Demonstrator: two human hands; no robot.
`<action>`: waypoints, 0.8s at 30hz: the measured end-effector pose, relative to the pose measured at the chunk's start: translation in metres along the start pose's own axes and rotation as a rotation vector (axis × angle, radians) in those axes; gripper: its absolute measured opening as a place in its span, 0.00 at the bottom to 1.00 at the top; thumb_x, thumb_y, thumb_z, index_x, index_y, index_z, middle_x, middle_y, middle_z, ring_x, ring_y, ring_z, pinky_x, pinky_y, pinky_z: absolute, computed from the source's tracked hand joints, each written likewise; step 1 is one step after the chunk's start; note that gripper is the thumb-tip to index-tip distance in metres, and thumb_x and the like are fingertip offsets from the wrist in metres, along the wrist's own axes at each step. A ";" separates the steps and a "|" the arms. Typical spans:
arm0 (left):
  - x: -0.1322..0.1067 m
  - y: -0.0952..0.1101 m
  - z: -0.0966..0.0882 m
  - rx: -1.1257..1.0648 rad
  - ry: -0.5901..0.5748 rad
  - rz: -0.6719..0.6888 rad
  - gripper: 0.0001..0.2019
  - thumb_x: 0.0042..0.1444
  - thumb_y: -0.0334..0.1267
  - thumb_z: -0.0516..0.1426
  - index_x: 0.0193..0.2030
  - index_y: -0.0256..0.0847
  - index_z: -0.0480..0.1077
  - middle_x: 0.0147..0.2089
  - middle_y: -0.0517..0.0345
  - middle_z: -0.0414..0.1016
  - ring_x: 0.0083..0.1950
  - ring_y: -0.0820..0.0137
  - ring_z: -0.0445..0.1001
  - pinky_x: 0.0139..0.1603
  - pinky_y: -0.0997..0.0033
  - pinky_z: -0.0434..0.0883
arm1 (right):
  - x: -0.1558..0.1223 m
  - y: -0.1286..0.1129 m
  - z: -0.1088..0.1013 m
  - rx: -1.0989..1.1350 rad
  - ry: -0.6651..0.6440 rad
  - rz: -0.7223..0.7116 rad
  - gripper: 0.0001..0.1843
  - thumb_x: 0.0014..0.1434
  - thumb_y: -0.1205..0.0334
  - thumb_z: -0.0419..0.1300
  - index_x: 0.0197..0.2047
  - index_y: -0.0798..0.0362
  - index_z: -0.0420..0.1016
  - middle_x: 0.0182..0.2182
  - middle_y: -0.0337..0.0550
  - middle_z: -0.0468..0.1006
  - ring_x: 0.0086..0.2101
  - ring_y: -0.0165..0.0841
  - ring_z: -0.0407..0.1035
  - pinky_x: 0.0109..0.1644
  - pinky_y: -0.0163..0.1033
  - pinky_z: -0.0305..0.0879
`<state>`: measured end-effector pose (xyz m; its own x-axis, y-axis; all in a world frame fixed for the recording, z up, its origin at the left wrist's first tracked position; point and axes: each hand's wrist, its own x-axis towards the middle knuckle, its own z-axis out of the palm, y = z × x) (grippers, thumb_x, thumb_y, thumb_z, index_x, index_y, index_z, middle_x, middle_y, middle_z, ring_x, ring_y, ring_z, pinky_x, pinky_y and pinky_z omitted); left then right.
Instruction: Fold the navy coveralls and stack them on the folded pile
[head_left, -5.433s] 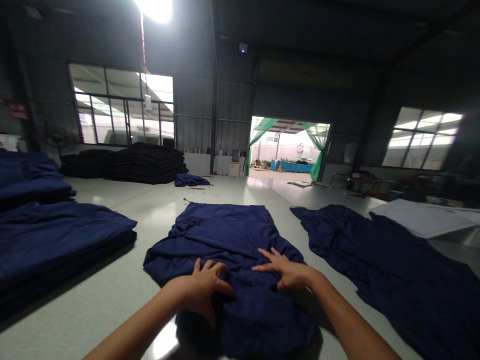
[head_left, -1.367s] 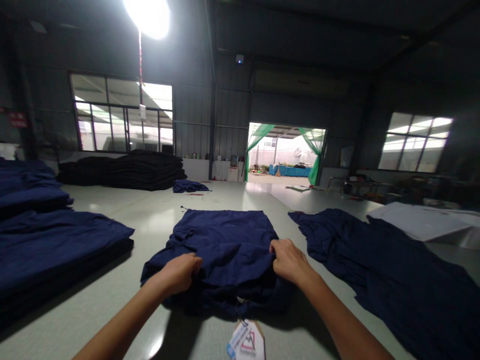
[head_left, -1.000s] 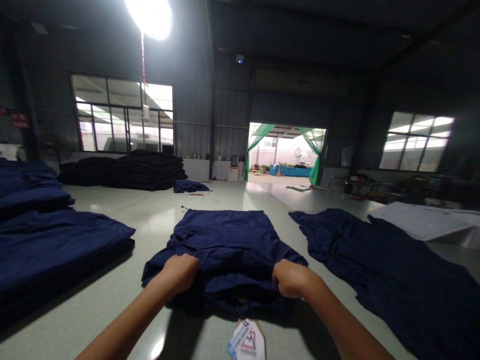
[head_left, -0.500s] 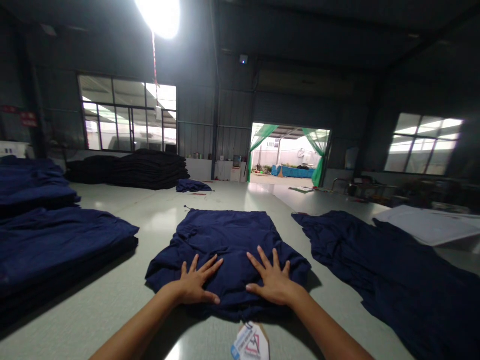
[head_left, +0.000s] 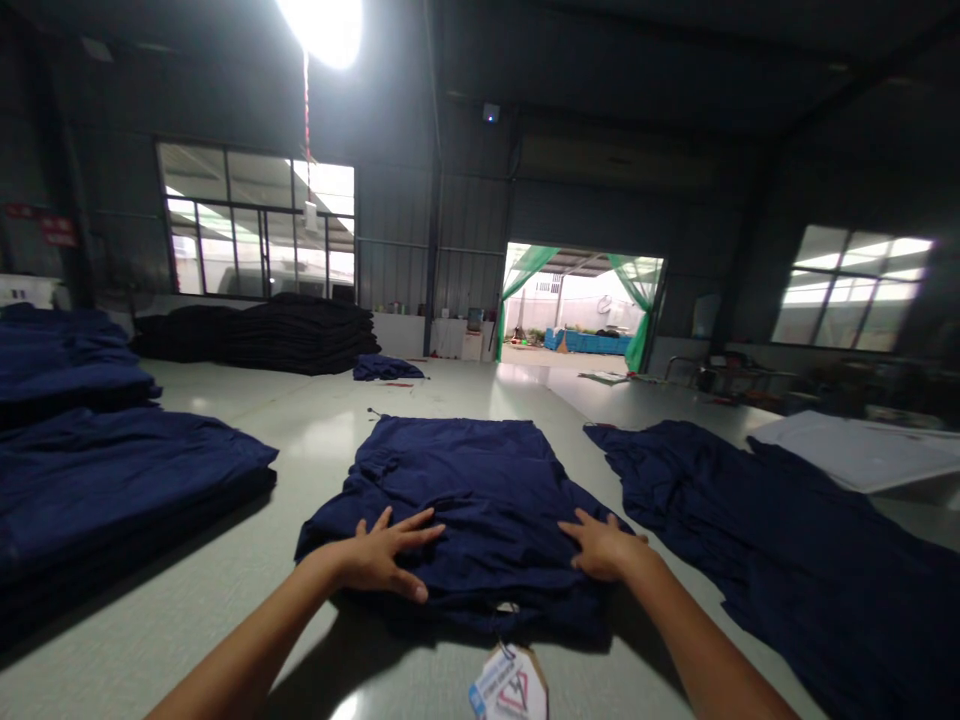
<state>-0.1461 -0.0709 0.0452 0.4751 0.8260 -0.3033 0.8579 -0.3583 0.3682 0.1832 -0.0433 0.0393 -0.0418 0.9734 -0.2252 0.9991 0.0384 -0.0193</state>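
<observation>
A navy blue garment (head_left: pixel 465 470) lies folded and slightly wrinkled on the pale table in front of me; which kind of garment it is I cannot tell. From its near edge a white, blue and red hang tag (head_left: pixel 511 685) hangs on a cord. My left hand (head_left: pixel 382 555) rests on the garment's left side, fingers spread. On its right side lies my right hand (head_left: pixel 602 545), fingers apart and pointing inward. Neither hand grips the cloth.
Folded navy garments (head_left: pixel 127 470) are stacked at the left. Another navy garment (head_left: pixel 795 540) is spread out at the right beside a white sheet (head_left: pixel 862 450). Farther back are a dark fabric pile (head_left: pixel 262 335) and a small navy bundle (head_left: pixel 386 368). A lamp (head_left: pixel 326 30) hangs overhead.
My right hand has slid rightward across the garment to its right side. My left hand has shifted slightly left. The garment's near part looks flatter, and the tag sits slightly farther right.
</observation>
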 end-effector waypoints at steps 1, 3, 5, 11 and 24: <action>-0.001 0.001 -0.002 0.001 -0.001 0.007 0.42 0.41 0.60 0.57 0.63 0.67 0.43 0.69 0.71 0.27 0.64 0.38 0.23 0.52 0.25 0.31 | -0.004 -0.001 -0.004 0.016 -0.014 -0.038 0.33 0.52 0.55 0.53 0.62 0.35 0.51 0.65 0.40 0.41 0.60 0.60 0.35 0.50 0.75 0.42; -0.003 0.003 -0.004 0.020 0.016 0.036 0.42 0.41 0.58 0.59 0.63 0.66 0.43 0.69 0.70 0.26 0.64 0.41 0.20 0.52 0.26 0.32 | -0.013 -0.008 -0.013 0.069 -0.073 -0.139 0.36 0.54 0.51 0.51 0.64 0.37 0.43 0.66 0.37 0.36 0.62 0.54 0.30 0.55 0.70 0.40; -0.003 0.006 -0.003 0.048 0.023 0.073 0.44 0.39 0.56 0.61 0.63 0.65 0.43 0.69 0.68 0.27 0.65 0.44 0.20 0.53 0.27 0.33 | -0.023 -0.020 -0.018 0.120 -0.128 -0.255 0.38 0.53 0.48 0.52 0.64 0.38 0.41 0.66 0.39 0.35 0.62 0.52 0.29 0.58 0.65 0.39; -0.002 0.007 0.004 0.096 -0.100 -0.026 0.42 0.38 0.51 0.62 0.61 0.63 0.50 0.68 0.62 0.42 0.65 0.37 0.32 0.47 0.21 0.29 | -0.034 -0.043 -0.016 0.039 -0.237 -0.324 0.52 0.39 0.49 0.65 0.63 0.30 0.41 0.66 0.38 0.34 0.61 0.57 0.26 0.57 0.67 0.34; -0.002 0.007 0.012 0.224 0.008 -0.227 0.51 0.34 0.34 0.62 0.63 0.64 0.41 0.68 0.59 0.42 0.62 0.28 0.37 0.42 0.16 0.30 | -0.026 -0.039 0.004 -0.193 -0.161 -0.121 0.56 0.29 0.77 0.64 0.60 0.33 0.53 0.63 0.39 0.49 0.61 0.57 0.36 0.53 0.76 0.31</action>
<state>-0.1392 -0.0804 0.0379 0.2656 0.8991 -0.3480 0.9640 -0.2504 0.0890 0.1458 -0.0708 0.0421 -0.1468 0.9112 -0.3849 0.9695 0.2098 0.1267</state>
